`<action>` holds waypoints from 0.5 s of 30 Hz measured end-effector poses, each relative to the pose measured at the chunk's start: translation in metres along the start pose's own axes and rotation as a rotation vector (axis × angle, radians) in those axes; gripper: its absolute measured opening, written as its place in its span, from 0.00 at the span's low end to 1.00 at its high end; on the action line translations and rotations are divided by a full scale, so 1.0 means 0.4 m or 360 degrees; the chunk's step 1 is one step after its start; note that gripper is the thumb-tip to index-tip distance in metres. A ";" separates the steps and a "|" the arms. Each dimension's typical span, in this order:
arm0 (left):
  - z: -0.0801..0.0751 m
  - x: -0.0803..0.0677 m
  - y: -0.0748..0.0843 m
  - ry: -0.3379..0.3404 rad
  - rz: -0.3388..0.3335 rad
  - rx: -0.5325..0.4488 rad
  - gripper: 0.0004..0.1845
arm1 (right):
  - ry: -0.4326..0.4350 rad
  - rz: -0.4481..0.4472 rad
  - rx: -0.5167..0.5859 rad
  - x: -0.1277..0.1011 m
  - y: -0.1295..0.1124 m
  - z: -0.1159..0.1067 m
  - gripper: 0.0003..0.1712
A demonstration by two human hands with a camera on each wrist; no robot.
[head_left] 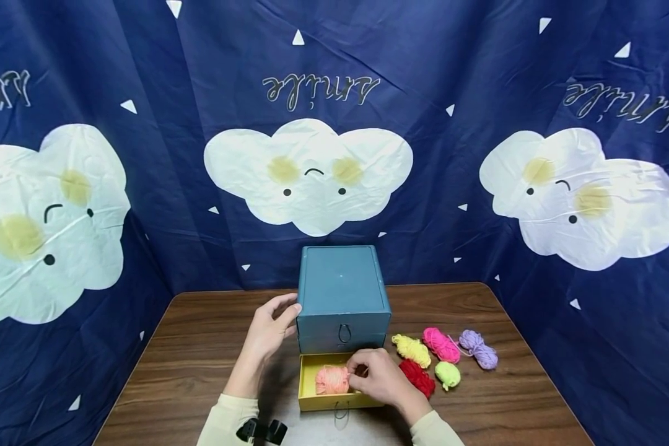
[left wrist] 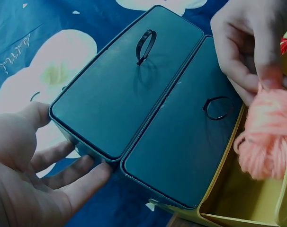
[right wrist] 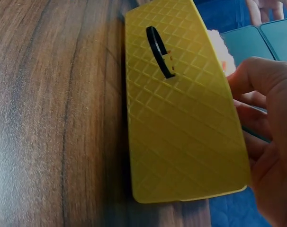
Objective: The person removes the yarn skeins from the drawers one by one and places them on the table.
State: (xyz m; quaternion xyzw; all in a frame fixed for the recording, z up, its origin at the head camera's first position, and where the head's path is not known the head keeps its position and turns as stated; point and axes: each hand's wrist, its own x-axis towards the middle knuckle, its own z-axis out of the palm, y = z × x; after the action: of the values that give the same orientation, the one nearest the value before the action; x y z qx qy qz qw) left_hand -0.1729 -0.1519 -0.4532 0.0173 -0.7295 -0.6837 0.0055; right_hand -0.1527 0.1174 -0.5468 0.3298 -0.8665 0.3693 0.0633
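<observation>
Pink yarn ball (head_left: 331, 380) lies in the open yellow drawer (head_left: 306, 371) at the foot of the blue box (head_left: 341, 291). Right hand (head_left: 381, 375) pinches it, fingers (left wrist: 271, 71) curled. Left hand (head_left: 267, 331) rests against the box's left side, fingers straight. Five more yarn balls lie right of the box on the tabletop (head_left: 201, 347).

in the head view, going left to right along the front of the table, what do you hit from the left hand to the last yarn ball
left hand → peach yarn in the yellow drawer → right hand → red yarn → lime yarn → purple yarn
</observation>
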 end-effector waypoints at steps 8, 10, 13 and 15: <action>0.002 -0.002 0.002 0.0007 -0.0015 -0.0015 0.23 | 0.0118 -0.0017 -0.0042 -0.011 -0.014 -0.036 0.08; 0.003 -0.002 0.002 0.0010 -0.0016 -0.0025 0.23 | 0.0135 -0.0017 -0.0021 -0.016 -0.017 -0.046 0.09; 0.003 -0.002 0.002 0.0017 -0.0016 -0.0023 0.23 | 0.0156 0.0000 0.0025 -0.026 -0.019 -0.064 0.10; 0.003 -0.001 0.002 0.0019 -0.0016 -0.0020 0.23 | 0.0169 0.0021 0.0059 -0.033 -0.020 -0.077 0.10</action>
State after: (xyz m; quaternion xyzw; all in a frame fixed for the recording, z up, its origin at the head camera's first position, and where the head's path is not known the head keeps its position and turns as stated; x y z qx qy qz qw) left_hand -0.1725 -0.1506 -0.4523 0.0250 -0.7252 -0.6881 0.0064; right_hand -0.1417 0.1412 -0.5243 0.3051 -0.8571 0.4026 0.1008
